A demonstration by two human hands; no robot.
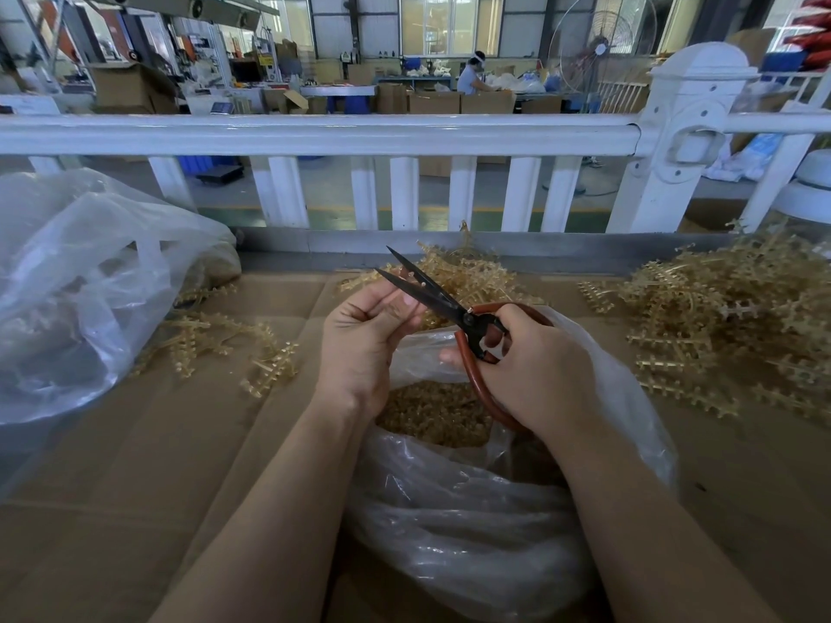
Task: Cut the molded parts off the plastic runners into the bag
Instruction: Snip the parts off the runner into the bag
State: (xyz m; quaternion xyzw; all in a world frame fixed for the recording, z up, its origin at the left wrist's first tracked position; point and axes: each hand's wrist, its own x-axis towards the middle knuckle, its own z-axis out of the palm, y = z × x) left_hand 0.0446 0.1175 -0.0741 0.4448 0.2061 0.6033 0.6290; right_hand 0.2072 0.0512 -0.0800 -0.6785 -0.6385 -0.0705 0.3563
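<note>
Head: R hand (535, 366) grips scissors (431, 294), blades apart, over bag (472, 532).

A single wide-angle head-worn camera looks forward and steeply down from close above the cardboard-covered table (135, 442), both forearms reaching up from the bottom edge, while its upper field faces across a white railing (314, 133) into the distant factory floor.
</note>
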